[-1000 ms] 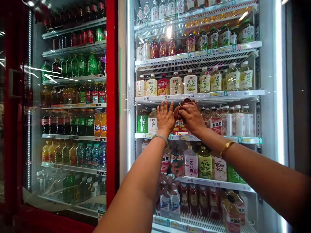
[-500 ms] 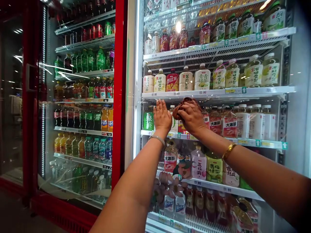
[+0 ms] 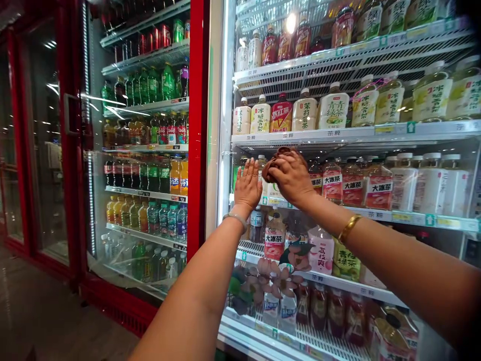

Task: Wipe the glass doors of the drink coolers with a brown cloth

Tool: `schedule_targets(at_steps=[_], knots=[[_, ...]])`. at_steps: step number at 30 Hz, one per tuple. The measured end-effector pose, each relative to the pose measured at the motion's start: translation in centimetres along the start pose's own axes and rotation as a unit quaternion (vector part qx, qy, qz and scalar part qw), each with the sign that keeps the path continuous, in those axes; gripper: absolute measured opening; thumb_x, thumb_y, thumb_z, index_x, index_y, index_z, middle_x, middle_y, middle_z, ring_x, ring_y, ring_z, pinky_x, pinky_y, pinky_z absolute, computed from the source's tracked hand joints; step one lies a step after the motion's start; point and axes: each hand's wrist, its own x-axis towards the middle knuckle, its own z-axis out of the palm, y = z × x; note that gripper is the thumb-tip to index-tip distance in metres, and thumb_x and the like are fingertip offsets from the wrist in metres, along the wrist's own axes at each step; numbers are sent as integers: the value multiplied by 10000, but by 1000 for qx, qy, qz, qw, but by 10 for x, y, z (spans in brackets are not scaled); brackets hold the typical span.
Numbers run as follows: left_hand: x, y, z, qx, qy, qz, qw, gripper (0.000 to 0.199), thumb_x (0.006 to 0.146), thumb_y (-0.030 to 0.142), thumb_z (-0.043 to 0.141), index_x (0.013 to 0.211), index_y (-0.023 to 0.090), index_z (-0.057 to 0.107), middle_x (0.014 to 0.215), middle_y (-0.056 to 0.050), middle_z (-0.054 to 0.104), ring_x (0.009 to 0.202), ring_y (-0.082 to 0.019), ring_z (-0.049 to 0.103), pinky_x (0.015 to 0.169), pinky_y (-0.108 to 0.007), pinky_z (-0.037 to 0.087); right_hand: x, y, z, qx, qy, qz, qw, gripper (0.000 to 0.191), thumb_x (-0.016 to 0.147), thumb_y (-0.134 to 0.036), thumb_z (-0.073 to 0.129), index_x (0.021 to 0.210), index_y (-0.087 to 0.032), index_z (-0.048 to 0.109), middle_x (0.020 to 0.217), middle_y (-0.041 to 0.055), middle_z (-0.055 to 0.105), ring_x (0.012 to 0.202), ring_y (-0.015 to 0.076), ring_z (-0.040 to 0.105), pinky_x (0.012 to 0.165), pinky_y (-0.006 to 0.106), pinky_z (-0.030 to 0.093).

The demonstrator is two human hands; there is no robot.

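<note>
My left hand (image 3: pixel 247 186) lies flat against the glass door of a lit drinks cooler, fingers stretched upward, with a pale bangle at the wrist. Just to its right, my right hand (image 3: pixel 292 175) presses a bunched brown cloth (image 3: pixel 271 169) to the same glass. Its fingers are curled over the cloth, and a gold bracelet is on that wrist. Behind the glass, rows of bottled tea stand on white shelves (image 3: pixel 334 133). The palm side of both hands is hidden.
A red door frame (image 3: pixel 198 120) separates this cooler from a second one with cans and bottles (image 3: pixel 168 80) on the left. Farther left is another red-framed glass door with a handle (image 3: pixel 70 114). Grey floor (image 3: pixel 33 301) shows at the lower left.
The view has turned slightly left, so more of the left coolers and floor shows. The right hand and brown cloth have shifted slightly left along the glass, closer to the left hand.
</note>
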Motion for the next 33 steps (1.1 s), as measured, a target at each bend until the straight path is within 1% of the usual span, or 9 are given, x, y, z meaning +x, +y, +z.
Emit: schedule_targets(at_steps=[4, 7, 11, 16, 20, 23, 26, 28, 33], knots=[[-1, 0, 4, -14, 34, -45, 998, 633, 1017, 185, 298, 1643, 134, 224, 1713, -105, 293, 1617, -194, 145, 1346, -459, 97, 28, -12, 11, 14, -50, -69, 996, 291, 1027, -298, 456, 1153, -278, 718, 1292, 29, 665, 1325, 230, 483, 1297, 479, 292], [-2, -2, 4, -13, 29, -22, 999, 685, 979, 175, 365, 1642, 103, 207, 1722, -116, 261, 1622, -210, 119, 1348, -467, 84, 44, -5, 13, 32, -34, -41, 998, 305, 1026, -281, 444, 1167, -274, 715, 1286, 42, 668, 1312, 235, 492, 1315, 517, 249], [-6, -4, 3, 1, 10, -8, 1000, 672, 983, 189, 366, 1634, 92, 228, 1730, -115, 229, 1625, -222, 101, 1347, -479, 66, 14, -17, 15, 42, 18, 44, 998, 285, 1001, -271, 486, 1177, -286, 710, 1317, 60, 651, 1358, 264, 466, 1305, 548, 268], [-8, -5, 3, 1, 9, -22, 1000, 619, 1032, 246, 331, 1638, 152, 248, 1730, -83, 238, 1623, -205, 106, 1347, -469, 37, -20, -43, 21, 51, -22, -5, 998, 300, 1017, -256, 455, 1184, -279, 703, 1337, 66, 646, 1373, 264, 466, 1306, 546, 264], [-8, -4, 3, -6, 7, -28, 1000, 629, 1046, 268, 326, 1656, 182, 203, 1734, -72, 226, 1622, -203, 96, 1346, -484, 37, -16, -13, 4, 63, -54, -74, 994, 275, 1016, -266, 496, 1189, -321, 701, 1339, 14, 661, 1377, 202, 474, 1315, 462, 274], [-15, 4, 6, -10, 15, -58, 998, 618, 1060, 277, 298, 1662, 197, 188, 1742, -60, 194, 1622, -195, 72, 1344, -485, 46, -36, 9, -14, 42, -16, -37, 998, 243, 988, -272, 563, 1181, -308, 705, 1333, 29, 665, 1393, 219, 467, 1306, 498, 287], [-29, 22, 12, -21, 34, -112, 993, 616, 1070, 287, 294, 1668, 225, 163, 1747, -57, 159, 1622, -214, 29, 1336, -540, 69, -68, 1, -21, 16, 23, 18, 999, 198, 967, -314, 613, 1129, -294, 725, 1265, 41, 692, 1355, 246, 499, 1288, 540, 310], [-40, 34, 16, -28, 46, -136, 989, 614, 1072, 302, 322, 1666, 252, 172, 1745, -61, 157, 1622, -242, 20, 1323, -597, 72, -79, -13, -19, 17, 9, 6, 1000, 197, 973, -300, 599, 1120, -312, 730, 1250, 26, 704, 1336, 239, 514, 1282, 542, 316], [-59, 51, 19, -23, 15, -103, 994, 582, 1061, 322, 402, 1633, 278, 305, 1724, -79, 212, 1618, -294, 71, 1297, -663, 36, -62, -8, -19, 61, -55, -89, 993, 270, 990, -225, 539, 1163, -329, 718, 1288, 7, 698, 1335, 199, 519, 1270, 467, 338]])
